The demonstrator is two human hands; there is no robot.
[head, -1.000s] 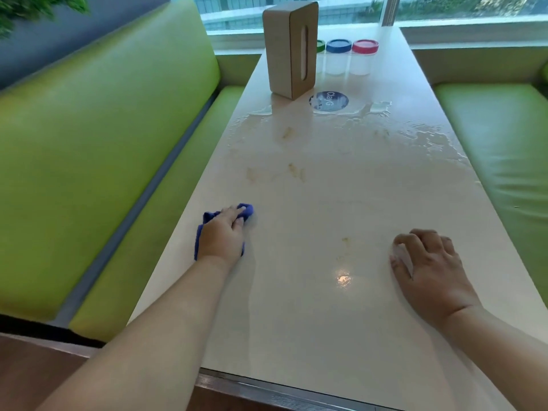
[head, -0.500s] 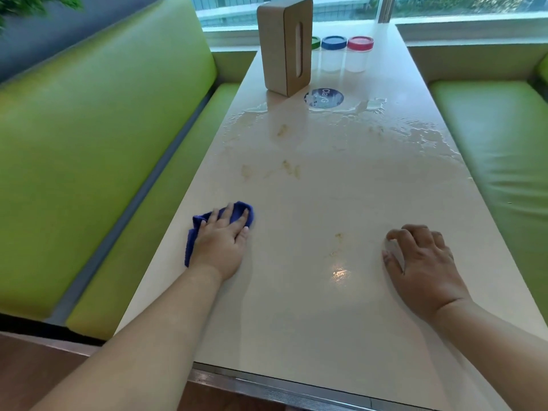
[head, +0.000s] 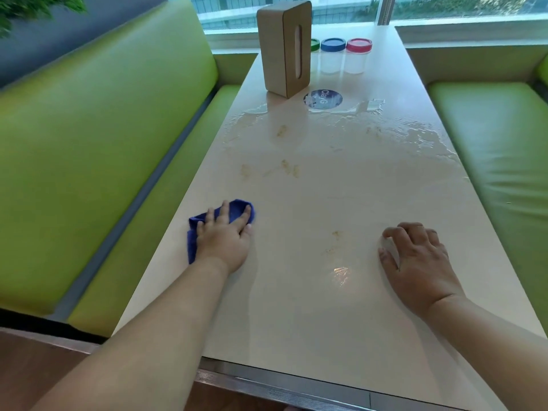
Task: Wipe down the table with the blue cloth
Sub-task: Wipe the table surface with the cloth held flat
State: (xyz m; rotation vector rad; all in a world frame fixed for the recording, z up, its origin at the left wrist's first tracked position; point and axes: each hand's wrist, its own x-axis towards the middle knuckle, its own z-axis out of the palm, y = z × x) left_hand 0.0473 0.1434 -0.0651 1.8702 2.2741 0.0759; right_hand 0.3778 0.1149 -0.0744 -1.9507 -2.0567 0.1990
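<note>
A: Left fingers (head: 224,210)?
B: Straight and spread, pressed flat on the blue cloth (head: 235,209). No curl, no pinch. Thumb lies along the cloth's right edge.
A: Rest of the left hand (head: 224,241)?
B: Palm down on the cloth, wrist low, forearm running back to the near-left corner of the frame.
A: Where is the cloth?
B: Bunched on the worktop (head: 311,307), well nearer than the tissue box (head: 283,48) and a bit left of it, close to the worktop's left edge.
A: Right fingers (head: 397,232)?
B: Loosely bent, tips on the worktop, holding nothing. Right hand (head: 418,262) is arched, well nearer than the box and to its right.
A: Anything else?
B: Brown stains (head: 289,167) between the box and the cloth. Puddle (head: 415,132) nearer than the box, spreading right. Round sticker (head: 322,99) just beside the box's near corner. Blue-lid jar (head: 332,56) and pink-lid jar (head: 358,56) just right of the box; a green lid (head: 315,45) peeks out behind it.
</note>
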